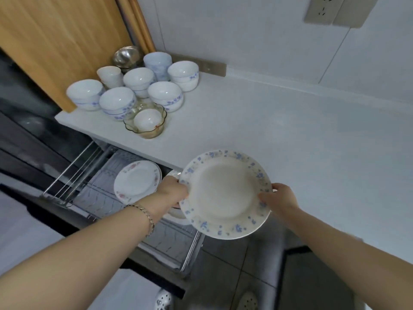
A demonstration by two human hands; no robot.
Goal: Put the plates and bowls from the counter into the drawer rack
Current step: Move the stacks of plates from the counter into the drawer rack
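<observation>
Holding a blue-flowered plate (223, 193) by opposite edges, the person has it tilted face-up over the open drawer rack (73, 166), just off the front edge of the counter (290, 130). The left hand (173, 190) curls around the plate's left rim, and the right hand (280, 196) pinches the right rim with thumb on top. The plate looks like glazed ceramic, so I judge it stiff, moderately heavy, slick to the touch and apt to chip if knocked against the rack's wires or another plate. The rim is the sensible place to hold it, since the raised lip gives the fingers something to hook. A second white plate (176, 214) shows partly behind the left hand; whether that hand touches it I cannot tell. Pink-flowered plates (136, 182) already lean in the rack. Stacked bowls (138, 90) and a glass bowl (146, 121) wait at the counter's far corner, equally fragile.
</observation>
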